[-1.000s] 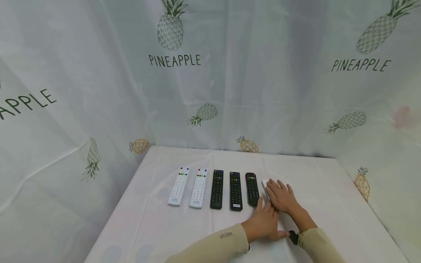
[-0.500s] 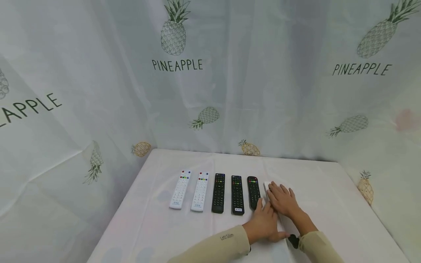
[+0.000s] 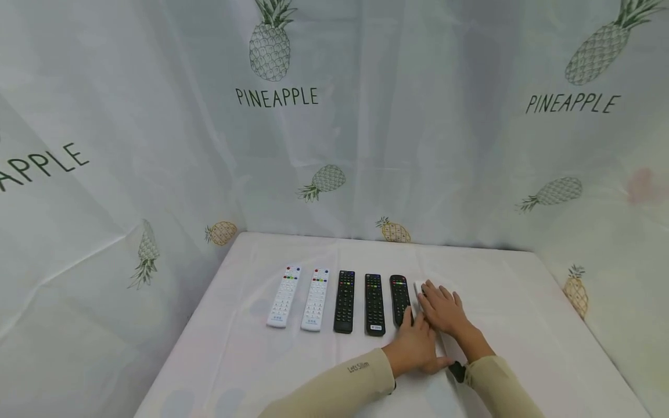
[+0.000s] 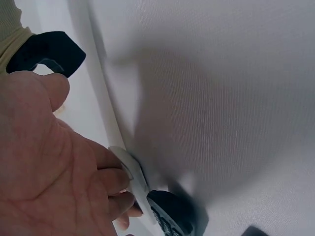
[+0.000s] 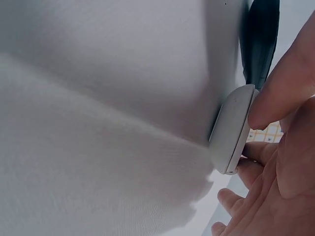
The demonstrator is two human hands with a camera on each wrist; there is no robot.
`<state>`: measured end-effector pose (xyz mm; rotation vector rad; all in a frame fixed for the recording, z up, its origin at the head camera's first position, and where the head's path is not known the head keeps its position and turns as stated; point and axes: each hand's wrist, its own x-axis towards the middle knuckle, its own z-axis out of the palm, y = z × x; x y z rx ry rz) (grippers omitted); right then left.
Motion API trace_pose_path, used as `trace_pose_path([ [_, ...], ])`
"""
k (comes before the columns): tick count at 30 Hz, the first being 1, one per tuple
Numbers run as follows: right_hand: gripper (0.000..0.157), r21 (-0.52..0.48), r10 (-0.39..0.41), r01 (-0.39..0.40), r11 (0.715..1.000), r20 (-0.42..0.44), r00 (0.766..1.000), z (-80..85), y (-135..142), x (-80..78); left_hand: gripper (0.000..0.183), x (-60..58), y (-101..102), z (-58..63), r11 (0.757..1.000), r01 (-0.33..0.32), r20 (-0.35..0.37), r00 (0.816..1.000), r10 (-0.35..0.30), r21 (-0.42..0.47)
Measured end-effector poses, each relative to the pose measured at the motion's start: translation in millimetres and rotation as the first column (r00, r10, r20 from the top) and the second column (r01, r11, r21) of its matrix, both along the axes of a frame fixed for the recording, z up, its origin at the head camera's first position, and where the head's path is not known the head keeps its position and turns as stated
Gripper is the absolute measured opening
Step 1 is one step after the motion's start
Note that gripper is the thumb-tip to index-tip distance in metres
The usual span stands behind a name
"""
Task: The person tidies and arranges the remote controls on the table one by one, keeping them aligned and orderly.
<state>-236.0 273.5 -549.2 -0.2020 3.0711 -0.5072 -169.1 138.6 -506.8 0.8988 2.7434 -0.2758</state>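
Note:
The white remote control lies along the table, mostly hidden under my hands in the head view; its far end shows left of the fingers. My right hand reaches over it. In the right wrist view, the thumb and fingertips of this hand pinch its edges. Fairly straight fingers of my left hand touch the same remote close to the right hand, with the left thumb spread away. Just left of it lies a rounded black remote, its near end overlapped by a left finger.
Further left, two straight-sided black remotes and two white remotes form a spaced row. The table has a white cloth, with a pineapple-print curtain behind and at the sides. A black band sits at the right wrist.
Both hands and the white remote have shifted slightly away from me and to the left, nearer the rounded black remote. The other remotes stay where they were.

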Motion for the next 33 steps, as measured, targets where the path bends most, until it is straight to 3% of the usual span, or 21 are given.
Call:
trace_pose_path([
  [6, 0.057, 0.024, -0.018, 0.018, 1.0, 0.029, 0.999, -5.4, 2.8, 8.3, 0.084, 4.3, 5.1, -6.6, 1.0, -0.004, 0.048, 0.999, 0.004, -0.009],
  [11, 0.058, 0.0, -0.013, 0.013, 1.0, 0.006, 1.0, -3.5, 1.3, 1.4, 0.084, -1.7, 3.5, -3.1, 1.0, -0.01, 0.018, 1.0, 0.01, 0.001],
  [19, 0.06, -0.017, -0.017, 0.018, 1.0, 0.033, 0.999, 1.6, -1.3, -4.9, 0.085, -8.2, 0.9, -1.0, 1.0, -0.011, 0.018, 1.0, 0.011, 0.0],
  [33, 0.058, -0.026, -0.011, 0.011, 1.0, 0.008, 1.0, 0.7, -2.0, -13.5, 0.084, -14.7, -2.6, 3.6, 1.0, -0.029, 0.024, 0.999, 0.029, 0.005],
])
